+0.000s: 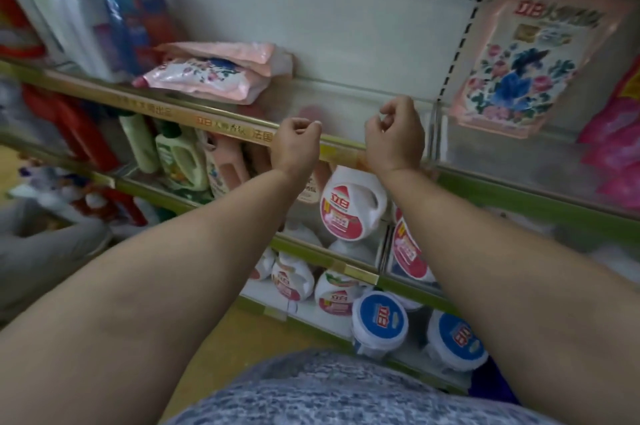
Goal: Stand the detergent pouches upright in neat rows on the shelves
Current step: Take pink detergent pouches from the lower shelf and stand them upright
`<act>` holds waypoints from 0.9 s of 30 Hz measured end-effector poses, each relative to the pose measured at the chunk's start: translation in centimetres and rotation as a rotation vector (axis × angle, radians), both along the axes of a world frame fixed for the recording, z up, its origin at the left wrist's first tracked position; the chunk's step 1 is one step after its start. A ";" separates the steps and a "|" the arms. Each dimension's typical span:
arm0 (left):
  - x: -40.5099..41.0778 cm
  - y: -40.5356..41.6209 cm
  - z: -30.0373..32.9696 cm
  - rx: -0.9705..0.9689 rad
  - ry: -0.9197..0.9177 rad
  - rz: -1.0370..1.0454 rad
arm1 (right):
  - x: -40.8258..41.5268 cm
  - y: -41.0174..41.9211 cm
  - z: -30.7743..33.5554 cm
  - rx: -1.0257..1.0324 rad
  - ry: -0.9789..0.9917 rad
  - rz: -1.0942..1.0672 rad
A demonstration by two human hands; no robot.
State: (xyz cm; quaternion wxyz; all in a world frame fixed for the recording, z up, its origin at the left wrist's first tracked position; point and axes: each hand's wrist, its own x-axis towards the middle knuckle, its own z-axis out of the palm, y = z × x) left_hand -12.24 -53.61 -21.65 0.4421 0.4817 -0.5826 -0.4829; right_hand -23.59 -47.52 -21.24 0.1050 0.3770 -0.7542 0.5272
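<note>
1. Biggest thing I'm looking at is the shelf unit (346, 43), white back panel with green-and-gold price rails. The upper shelf has a wide bare stretch in the middle.
2. Lower shelves are packed with white detergent jugs (349, 206) with pink labels, plus a couple with blue labels (379, 319) down near the floor.
3. Far right, one pink floral pouch (519, 53) stands upright on the upper shelf, tilted a bit in my wide-angle view. More bright pink bags (613, 147) sit beside it at the edge.
4. Left side of that same shelf, two pink detergent pouches (214, 72) are lying flat, stacked one on the other, right next to some upright blue-and-red refill packs (128, 8).
5. My left hand (294, 144) is up at the shelf's front rail, fingers curled in, holding nothing.
6. My right hand (396, 133) is just beside it, also curled loosely on nothing, a short gap between the two.
</note>
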 end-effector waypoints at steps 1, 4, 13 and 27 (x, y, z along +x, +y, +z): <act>0.4 -0.4 -0.1 0.005 0.003 0.008 | 0.5 -0.5 -0.3 0.007 -0.010 0.018; 1.1 -1.6 -0.1 0.019 0.015 0.022 | 1.2 -2.3 -0.2 0.018 -0.028 0.064; 0.9 -6.7 0.8 0.060 0.028 0.121 | 0.6 -9.6 1.3 0.045 -0.040 0.242; 3.0 -14.5 0.4 0.077 0.007 0.266 | 2.7 -17.9 0.9 0.157 -0.035 0.408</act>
